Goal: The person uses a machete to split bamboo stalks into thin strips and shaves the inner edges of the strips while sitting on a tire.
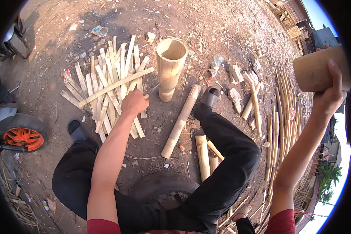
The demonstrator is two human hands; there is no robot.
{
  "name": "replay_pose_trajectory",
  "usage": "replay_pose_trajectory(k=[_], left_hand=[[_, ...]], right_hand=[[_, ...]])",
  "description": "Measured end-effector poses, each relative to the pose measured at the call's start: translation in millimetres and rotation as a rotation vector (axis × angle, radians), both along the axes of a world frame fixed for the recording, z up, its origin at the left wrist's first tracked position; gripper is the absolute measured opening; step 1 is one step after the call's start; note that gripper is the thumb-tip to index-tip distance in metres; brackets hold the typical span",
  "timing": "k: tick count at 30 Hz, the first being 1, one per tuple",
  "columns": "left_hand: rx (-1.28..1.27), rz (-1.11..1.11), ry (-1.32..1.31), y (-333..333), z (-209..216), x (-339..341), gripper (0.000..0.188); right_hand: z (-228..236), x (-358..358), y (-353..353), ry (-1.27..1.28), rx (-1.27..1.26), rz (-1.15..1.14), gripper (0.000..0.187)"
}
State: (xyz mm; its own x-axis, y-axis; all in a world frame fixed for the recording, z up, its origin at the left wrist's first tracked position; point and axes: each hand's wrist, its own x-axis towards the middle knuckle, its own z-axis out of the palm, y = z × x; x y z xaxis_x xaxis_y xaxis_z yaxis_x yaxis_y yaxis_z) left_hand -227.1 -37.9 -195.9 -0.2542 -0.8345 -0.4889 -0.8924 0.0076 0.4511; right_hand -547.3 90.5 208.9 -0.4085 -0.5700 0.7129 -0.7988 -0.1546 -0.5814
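My left hand (135, 103) is closed in a fist around the handle of a knife (153, 89). Its thin grey blade points toward an upright bamboo tube (168, 74); I cannot tell whether the two touch. The tube stands on the dirt in front of me, its wide open end up. Raised at the far right, my right hand (331, 91) grips a short, thick bamboo section (314, 71), fingers wrapped round its side. Many flat split bamboo strips (117, 78) lie in a loose pile beyond and beside my left hand.
A bamboo pole (181, 121) lies between my feet, with cut bamboo pieces (202, 156) by my right leg. A tyre (163, 185) is below me. Long bamboo poles (280, 128) lie at right; an orange-rimmed motorcycle wheel (24, 137) stands left. A foot (243, 211) shows lower right.
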Motion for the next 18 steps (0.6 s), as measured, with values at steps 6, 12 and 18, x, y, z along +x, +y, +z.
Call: replay_pose_trajectory(k=[6, 12, 18], left_hand=[[0.009, -0.085, -0.131, -10.6, 6.5, 37.0, 0.035], [-0.034, -0.114, -0.154, -1.8, 10.9, 31.4, 0.029], [-0.034, -0.196, -0.172, -10.6, 27.0, 17.7, 0.027]], right_hand=[[-55.1, 34.1, 11.7, -0.107, -0.172, 0.14, 0.056], [-131.5, 43.5, 18.8, -0.278, 0.039, 0.113, 0.063], [-323.3, 58.1, 102.9, -0.467, 1.11, 0.26, 0.079]])
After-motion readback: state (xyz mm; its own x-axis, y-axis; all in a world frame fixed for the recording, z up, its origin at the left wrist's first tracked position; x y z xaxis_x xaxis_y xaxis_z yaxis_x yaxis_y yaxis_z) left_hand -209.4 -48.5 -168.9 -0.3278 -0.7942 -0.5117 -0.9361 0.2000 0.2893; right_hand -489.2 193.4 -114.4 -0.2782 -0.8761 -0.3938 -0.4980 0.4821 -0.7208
